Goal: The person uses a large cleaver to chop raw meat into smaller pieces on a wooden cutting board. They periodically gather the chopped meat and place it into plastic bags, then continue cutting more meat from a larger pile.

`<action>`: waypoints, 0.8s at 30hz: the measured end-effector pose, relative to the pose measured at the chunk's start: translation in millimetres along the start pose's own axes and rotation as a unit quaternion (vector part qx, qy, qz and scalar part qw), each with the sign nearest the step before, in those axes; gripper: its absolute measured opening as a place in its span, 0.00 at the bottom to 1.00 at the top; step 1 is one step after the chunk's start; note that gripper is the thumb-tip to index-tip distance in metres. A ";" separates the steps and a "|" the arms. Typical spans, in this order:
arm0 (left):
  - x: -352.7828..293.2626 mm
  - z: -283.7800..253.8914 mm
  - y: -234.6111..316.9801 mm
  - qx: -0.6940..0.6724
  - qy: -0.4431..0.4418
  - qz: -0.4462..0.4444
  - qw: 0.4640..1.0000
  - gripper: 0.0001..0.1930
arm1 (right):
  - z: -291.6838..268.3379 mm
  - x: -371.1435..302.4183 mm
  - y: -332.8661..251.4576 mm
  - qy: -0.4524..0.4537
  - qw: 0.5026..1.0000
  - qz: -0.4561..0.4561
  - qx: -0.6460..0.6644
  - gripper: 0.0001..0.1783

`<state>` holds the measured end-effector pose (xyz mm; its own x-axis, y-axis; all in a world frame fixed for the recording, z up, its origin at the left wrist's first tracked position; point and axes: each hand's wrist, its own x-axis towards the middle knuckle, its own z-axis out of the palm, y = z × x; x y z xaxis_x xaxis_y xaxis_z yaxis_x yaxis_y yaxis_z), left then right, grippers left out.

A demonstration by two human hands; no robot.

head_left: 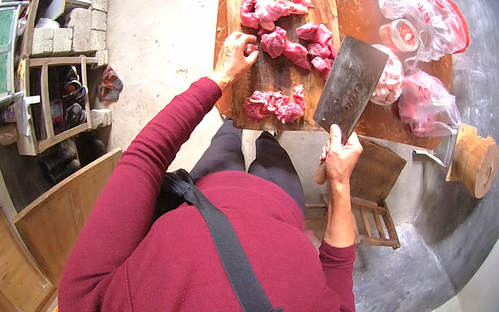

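My right hand (pixel 340 157) is closed round the handle of a broad dark cleaver (pixel 351 81), its blade raised over the right edge of the wooden cutting board (pixel 325 5). At the board's left edge, my left hand (pixel 237 57) has its fingers curled on a small piece of raw meat (pixel 251 48), which they partly hide. Larger pieces of raw meat (pixel 274 41) lie across the far half of the board. A separate pile of cut meat (pixel 276 104) sits near the board's front edge.
The board rests on a brown table (pixel 391 127). To its right are a plastic bag with red print (pixel 437 22), a round tub (pixel 399 35), a bag of pale pink meat (pixel 387 80) and another clear bag (pixel 426 104). A wooden chair (pixel 377 176) stands below the table's right side.
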<state>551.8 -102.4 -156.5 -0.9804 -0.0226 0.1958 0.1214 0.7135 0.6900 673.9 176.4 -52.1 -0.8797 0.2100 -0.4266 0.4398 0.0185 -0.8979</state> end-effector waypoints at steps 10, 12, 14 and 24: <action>26.1 -5.8 20.3 0.061 0.012 0.077 0.995 0.22 | -10.5 -8.1 8.1 0.034 0.999 0.011 0.016 0.10; 32.1 2.8 36.0 0.037 -0.005 0.114 0.993 0.21 | -9.0 -9.2 5.0 0.036 0.999 0.014 0.016 0.09; 38.1 14.9 41.6 0.045 -0.098 0.156 0.982 0.21 | -9.4 -9.5 5.2 0.031 0.999 0.015 0.017 0.09; 13.2 32.8 54.1 0.262 -0.172 0.242 0.918 0.09 | -12.8 -13.5 7.6 0.034 0.999 0.022 0.024 0.09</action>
<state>540.3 -41.2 -139.5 -0.8337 0.5438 0.0966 0.5522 0.8230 0.1331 691.4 186.3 -51.8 -0.8445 0.2747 -0.4598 0.4677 -0.0399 -0.8830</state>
